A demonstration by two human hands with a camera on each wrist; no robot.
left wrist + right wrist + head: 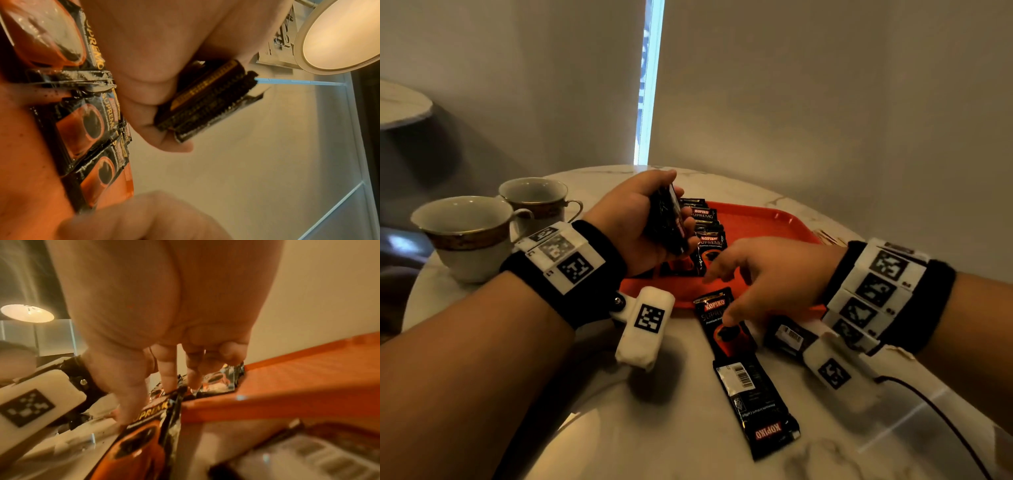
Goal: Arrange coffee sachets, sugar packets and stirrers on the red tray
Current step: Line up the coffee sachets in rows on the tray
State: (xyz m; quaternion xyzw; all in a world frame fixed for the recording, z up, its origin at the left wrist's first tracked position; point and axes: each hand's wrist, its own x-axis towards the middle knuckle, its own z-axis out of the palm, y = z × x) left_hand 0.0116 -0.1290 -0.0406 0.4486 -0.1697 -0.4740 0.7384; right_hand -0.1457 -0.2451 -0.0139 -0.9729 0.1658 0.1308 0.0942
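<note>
Several coffee sachets (pixel 709 233) already lie in a row along the left side of the red tray (pixel 763 219). Our left grip (pixel 635 222) clasps a small bundle of sachets (pixel 667 219) above them. Our right grip (pixel 767 274) spreads loose, thumb pressing a loose sachet (pixel 726 325) on the counter (pixel 654 428) against the tray's near edge. We'd slide it up over the rim, print upward. Two more (pixel 756 407) wait face down nearby; cups (pixel 472 233) stand at the counter's left edge.

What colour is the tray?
Red-orange; the tray shows best in the head view.
</note>
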